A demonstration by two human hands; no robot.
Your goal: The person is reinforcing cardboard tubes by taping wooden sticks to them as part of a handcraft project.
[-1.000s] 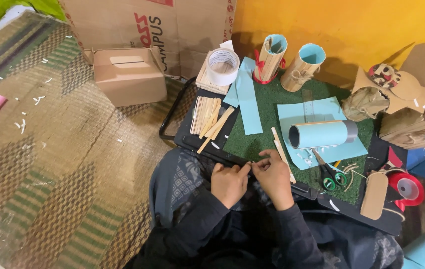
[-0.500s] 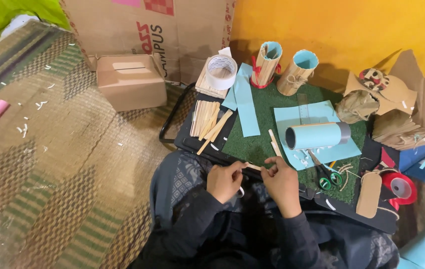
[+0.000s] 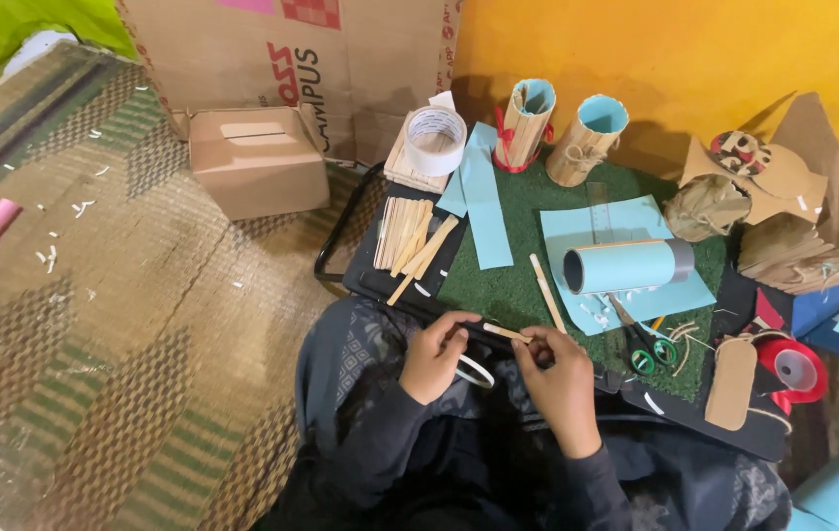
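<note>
My left hand [image 3: 436,356] and my right hand [image 3: 559,379] meet over my lap at the near edge of a small low table [image 3: 498,290]. Between their fingertips I hold a short wooden stick [image 3: 505,332], lying roughly level. A white ring-like loop [image 3: 477,371] hangs just under my left hand. Another loose stick [image 3: 545,291] lies on the green mat just beyond my right hand. A pile of several wooden sticks [image 3: 408,234] sits on the table's left side.
On the green mat lie a light blue paper tube [image 3: 626,265], blue paper sheets [image 3: 483,211], green-handled scissors [image 3: 646,344], a tape roll [image 3: 436,140] and two stick-clad cups [image 3: 526,126]. A red tape dispenser [image 3: 791,369] sits right. A cardboard box [image 3: 257,162] stands on the woven floor mat.
Both hands have lifted slightly and drawn apart, so the stick now shows between the fingertips. The view has shifted a little to the left.
</note>
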